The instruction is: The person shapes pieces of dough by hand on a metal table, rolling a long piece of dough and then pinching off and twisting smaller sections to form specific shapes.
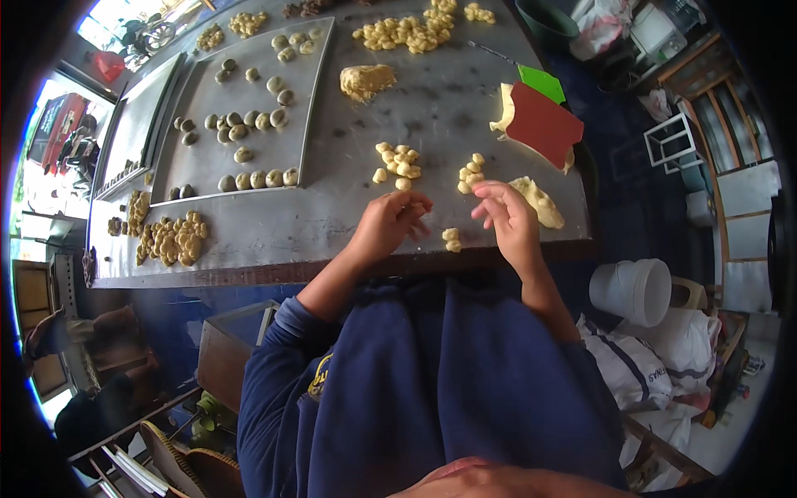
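Over the near edge of the steel-topped table (349, 158), my left hand (390, 222) has its fingers loosely bent and apart, with nothing seen in them. A cluster of small yellow dough balls (400, 159) lies just beyond it. My right hand (508, 217) is open, fingers stretched leftward beside a smaller group of dough balls (470, 173). Between my hands, a few dough pieces (451, 239) sit close to the edge. To the right of my right hand lies a flattened piece of dough (540, 203). Parts of both palms are hidden.
A metal tray (199, 149) at left carries rows of round balls. Other dough heaps (173, 239) lie at near left and far (407, 35). A rough dough lump (365, 81), red sheet (544, 124) over dough and green scraper (541, 83) occupy the table. White buckets (631, 290) stand right.
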A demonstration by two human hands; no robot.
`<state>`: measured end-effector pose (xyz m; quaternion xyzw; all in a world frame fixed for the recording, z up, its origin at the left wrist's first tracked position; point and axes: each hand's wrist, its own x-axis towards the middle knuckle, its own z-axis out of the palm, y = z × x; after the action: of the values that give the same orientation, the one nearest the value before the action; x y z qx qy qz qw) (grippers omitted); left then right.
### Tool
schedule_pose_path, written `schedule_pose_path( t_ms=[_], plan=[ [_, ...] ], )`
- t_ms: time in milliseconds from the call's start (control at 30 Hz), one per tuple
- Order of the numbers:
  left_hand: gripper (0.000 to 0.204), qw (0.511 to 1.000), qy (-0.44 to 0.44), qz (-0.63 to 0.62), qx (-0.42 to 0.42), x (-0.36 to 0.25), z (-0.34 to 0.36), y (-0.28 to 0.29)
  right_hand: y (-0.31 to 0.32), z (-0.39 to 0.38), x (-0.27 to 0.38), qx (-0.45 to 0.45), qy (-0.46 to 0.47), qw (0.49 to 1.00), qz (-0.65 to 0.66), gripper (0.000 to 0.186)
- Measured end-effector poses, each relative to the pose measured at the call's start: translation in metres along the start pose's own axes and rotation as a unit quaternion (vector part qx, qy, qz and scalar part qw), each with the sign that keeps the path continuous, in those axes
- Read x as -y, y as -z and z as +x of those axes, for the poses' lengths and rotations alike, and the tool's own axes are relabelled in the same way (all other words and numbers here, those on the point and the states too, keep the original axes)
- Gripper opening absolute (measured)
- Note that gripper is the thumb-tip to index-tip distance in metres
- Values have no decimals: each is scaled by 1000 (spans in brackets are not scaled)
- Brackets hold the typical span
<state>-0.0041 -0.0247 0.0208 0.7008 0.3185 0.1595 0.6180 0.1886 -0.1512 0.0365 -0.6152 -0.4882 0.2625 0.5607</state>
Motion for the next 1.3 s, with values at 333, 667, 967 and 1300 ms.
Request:
schedule_pose_path(
  t_ms=[333,667,967,1300],
  plan=[
    [30,857,-260,445,-11,25,2,-26,3,-11,-18,87,59,933,-343,23],
    [26,960,-118,250,39,13,-4,-26,-18,-28,-20,164,-58,958,-227,19],
    [12,997,-20,39,-62,6,-14,6,-14,-11,-6,95,-60,991,-67,18],
    [14,991,-71,97,-64,9,-12,13,-20,-8,-11,81,81,984,-135,26]
  ],
)
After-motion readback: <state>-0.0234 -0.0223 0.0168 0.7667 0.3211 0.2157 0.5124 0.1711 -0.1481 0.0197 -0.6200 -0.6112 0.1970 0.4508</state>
